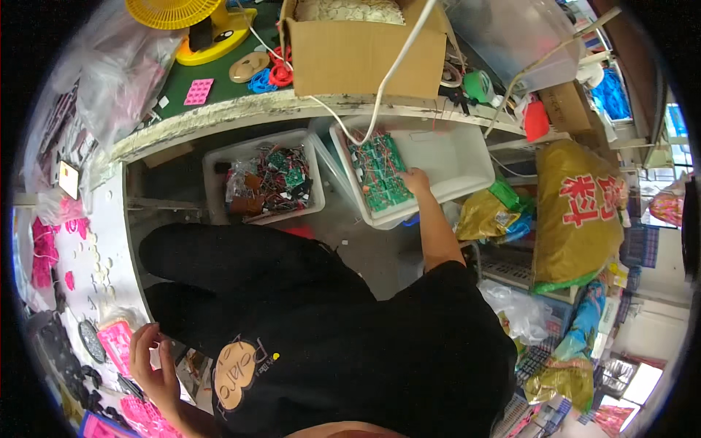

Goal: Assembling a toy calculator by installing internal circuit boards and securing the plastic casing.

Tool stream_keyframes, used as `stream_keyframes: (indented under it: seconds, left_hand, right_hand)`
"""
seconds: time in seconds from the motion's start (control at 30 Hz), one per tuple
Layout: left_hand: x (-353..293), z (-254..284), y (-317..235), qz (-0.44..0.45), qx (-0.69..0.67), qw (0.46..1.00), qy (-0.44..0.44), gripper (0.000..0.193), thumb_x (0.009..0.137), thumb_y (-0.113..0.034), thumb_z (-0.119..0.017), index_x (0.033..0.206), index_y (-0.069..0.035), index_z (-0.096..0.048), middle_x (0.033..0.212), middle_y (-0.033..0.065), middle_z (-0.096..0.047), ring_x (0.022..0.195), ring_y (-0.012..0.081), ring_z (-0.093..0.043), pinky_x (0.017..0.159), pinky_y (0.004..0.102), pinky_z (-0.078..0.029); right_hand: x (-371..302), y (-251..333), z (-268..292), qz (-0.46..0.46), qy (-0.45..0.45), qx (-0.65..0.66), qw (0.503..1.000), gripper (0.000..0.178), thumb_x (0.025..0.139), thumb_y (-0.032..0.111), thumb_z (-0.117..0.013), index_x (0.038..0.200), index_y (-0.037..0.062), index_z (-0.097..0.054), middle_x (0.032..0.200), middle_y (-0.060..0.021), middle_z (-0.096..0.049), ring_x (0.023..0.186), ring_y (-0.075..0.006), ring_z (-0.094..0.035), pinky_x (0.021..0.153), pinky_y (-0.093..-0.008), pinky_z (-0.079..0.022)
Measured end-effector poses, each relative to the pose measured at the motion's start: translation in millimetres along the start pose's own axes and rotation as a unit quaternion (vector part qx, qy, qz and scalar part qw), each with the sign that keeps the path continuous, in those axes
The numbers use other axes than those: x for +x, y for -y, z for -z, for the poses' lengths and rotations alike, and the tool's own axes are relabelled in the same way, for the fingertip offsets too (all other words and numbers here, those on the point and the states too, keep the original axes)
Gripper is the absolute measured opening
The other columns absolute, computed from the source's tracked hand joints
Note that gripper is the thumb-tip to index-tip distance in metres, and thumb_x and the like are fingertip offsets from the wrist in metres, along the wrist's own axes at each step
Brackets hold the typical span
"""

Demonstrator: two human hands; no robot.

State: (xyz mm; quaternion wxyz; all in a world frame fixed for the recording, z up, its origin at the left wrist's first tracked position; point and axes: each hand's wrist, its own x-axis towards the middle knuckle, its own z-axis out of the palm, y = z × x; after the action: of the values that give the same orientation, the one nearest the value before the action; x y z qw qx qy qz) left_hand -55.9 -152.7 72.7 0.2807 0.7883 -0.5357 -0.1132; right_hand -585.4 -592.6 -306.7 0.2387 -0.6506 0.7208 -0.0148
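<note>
My right hand (416, 182) reaches into a white plastic bin (458, 177) under the bench. Its fingers are closed at the right edge of a sheet of green circuit boards (382, 171) with thin red and pale wires on top. The boards fill the left part of that bin; its right part shows bare plastic. My left hand (155, 365) hovers at the edge of the white side table, fingers curved and apart, with nothing seen in it. Close beside it lies a pink plastic piece (115, 343), next to a dark oval part (92, 341).
A second white bin (213, 182) holds tangled wires and small boards. On the green-topped bench stand a cardboard box (369, 58) and a yellow fan (212, 36), and a white cable (394, 69) hangs over the front edge. A gold sack (577, 219) is at the right.
</note>
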Motion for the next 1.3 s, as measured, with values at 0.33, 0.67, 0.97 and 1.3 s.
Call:
stream_keyframes:
  seconds: [0.33,0.67,0.97,1.3]
  left_hand:
    - [0.7,-8.8,-38.0,0.062,0.093,0.993,-0.041,0.017,0.091,0.004,-0.060,0.106,0.005,-0.067,0.103,0.0133,-0.068,0.082,0.0198,-0.061,0.075,0.0319,-0.049]
    - [2.6,-25.7,-54.6,0.063,0.075,0.995,-0.026,0.016,0.089,0.003,-0.061,0.104,0.006,-0.067,0.102,0.0149,-0.069,0.083,0.0214,-0.063,0.075,0.0324,-0.049]
    - [-16.2,-20.2,-45.2,0.071,0.051,0.996,-0.028,0.016,0.091,0.003,-0.059,0.104,0.005,-0.067,0.102,0.0142,-0.069,0.088,0.0215,-0.064,0.080,0.0324,-0.050]
    - [20.4,-50.9,-84.8,0.005,-0.021,0.997,0.069,0.019,0.082,0.006,-0.064,0.101,0.006,-0.066,0.097,0.0162,-0.067,0.084,0.0252,-0.067,0.076,0.0325,-0.053]
  right_hand:
    - [50.5,-8.5,-72.7,-0.044,-0.030,-0.004,0.999,0.065,0.074,0.038,-0.080,0.125,0.0001,-0.063,0.123,-0.0265,-0.066,0.116,-0.0414,-0.064,0.099,-0.0484,-0.051]
    - [55.0,12.8,-25.6,0.066,0.175,0.258,0.948,0.066,0.067,0.041,-0.087,0.120,0.0045,-0.067,0.111,-0.0158,-0.072,0.100,-0.0295,-0.069,0.089,-0.0408,-0.053]
    - [16.1,-3.2,84.8,-0.083,0.248,0.569,0.779,0.054,0.089,0.005,-0.071,0.140,0.0037,-0.051,0.115,-0.0081,-0.069,0.109,-0.0209,-0.066,0.092,-0.0362,-0.056]
    - [4.0,-79.5,105.0,-0.008,0.343,0.569,0.747,0.065,0.084,0.007,-0.076,0.143,0.0027,-0.048,0.127,-0.0083,-0.066,0.110,-0.0224,-0.067,0.096,-0.0389,-0.055]
